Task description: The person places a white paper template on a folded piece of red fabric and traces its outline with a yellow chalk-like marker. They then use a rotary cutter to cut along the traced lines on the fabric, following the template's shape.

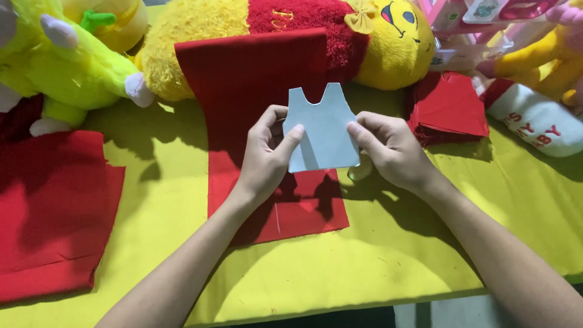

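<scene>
Overhead, two bare hands hold a pale blue paper cut-out [322, 129], shaped like a small sleeveless vest, above a long strip of red cloth [258, 91] on a yellow tabletop [364, 267]. The left hand [267, 155] pinches the cut-out's left edge, thumb across the front and fingers curled behind. The right hand [392, 149] grips the right edge the same way, thumb on the front face. Both hands are closed on the paper, which is held upright, facing the camera and clear of the tabletop.

Along the far edge lies a yellow plush bear [388, 36] in a red top with a yellow bow, its embroidered chest lettering partly hidden by the red strip. At far right, a white plush foot [537, 124] carries red stitched letters. Above it, pink plastic pieces [486, 15] bear small printed cards, too small to make out. A folded stack of red cloth [449, 106] sits just right of the hands, a larger red sheet [48, 212] lies at left, and a green plush toy [67, 67] rests in the upper left corner.
</scene>
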